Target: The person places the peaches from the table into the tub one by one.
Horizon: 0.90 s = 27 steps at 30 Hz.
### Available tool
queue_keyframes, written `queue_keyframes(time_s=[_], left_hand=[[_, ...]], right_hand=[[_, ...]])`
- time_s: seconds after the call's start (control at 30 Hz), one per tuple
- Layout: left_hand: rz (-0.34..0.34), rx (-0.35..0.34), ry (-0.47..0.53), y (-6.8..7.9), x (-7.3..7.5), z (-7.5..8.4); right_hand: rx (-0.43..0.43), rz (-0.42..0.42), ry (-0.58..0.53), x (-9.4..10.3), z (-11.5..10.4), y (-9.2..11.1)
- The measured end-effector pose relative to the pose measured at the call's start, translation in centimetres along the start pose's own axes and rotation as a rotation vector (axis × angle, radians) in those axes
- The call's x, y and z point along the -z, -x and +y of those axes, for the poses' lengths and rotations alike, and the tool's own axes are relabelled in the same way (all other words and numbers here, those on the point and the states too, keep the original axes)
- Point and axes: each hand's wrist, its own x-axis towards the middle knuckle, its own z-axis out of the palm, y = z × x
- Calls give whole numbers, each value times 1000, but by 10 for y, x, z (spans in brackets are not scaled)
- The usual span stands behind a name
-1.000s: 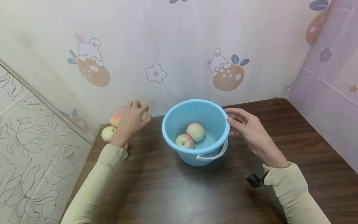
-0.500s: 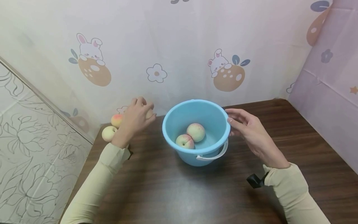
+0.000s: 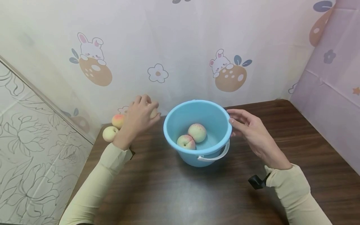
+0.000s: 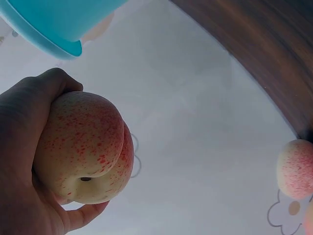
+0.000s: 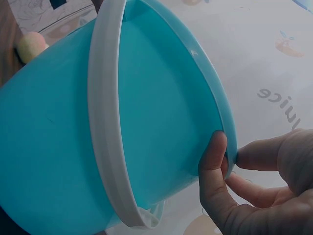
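My left hand point(image 3: 140, 114) grips a peach point(image 4: 83, 147), pale with red speckles, its fingers and thumb curled round the sides. It is raised at the back of the table, just left of a light blue bucket point(image 3: 191, 158). Two peaches, one farther back point(image 3: 197, 132) and one nearer point(image 3: 186, 142), lie together on the bucket's floor. On the right, my right hand point(image 3: 251, 132) pinches the bucket's rim point(image 5: 226, 122) between thumb and fingers. The bucket stands upright, its white handle point(image 3: 215, 158) hanging down at the front right.
At the table's back left corner lie a yellowish peach point(image 3: 110, 134) and a redder peach point(image 3: 118, 120), partly behind my left wrist. A patterned curtain point(image 3: 182, 78) hangs along the back of the dark wooden table point(image 3: 174, 193). A floral panel point(image 3: 31, 156) borders the left side.
My left hand has moved right and slightly up with the peach, closer to the bucket. My right hand stays at the rim, and the bucket has not shifted.
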Motion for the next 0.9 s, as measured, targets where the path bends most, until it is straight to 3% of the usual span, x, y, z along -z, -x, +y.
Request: queue_keyframes(time_s=[0.6, 0.9], left_hand=[[89, -92, -20, -9, 14, 21], [183, -186, 26, -15, 19, 40]], right_hand=[[-9, 5, 4, -1, -1, 0], [3, 2, 4, 0, 1, 0]])
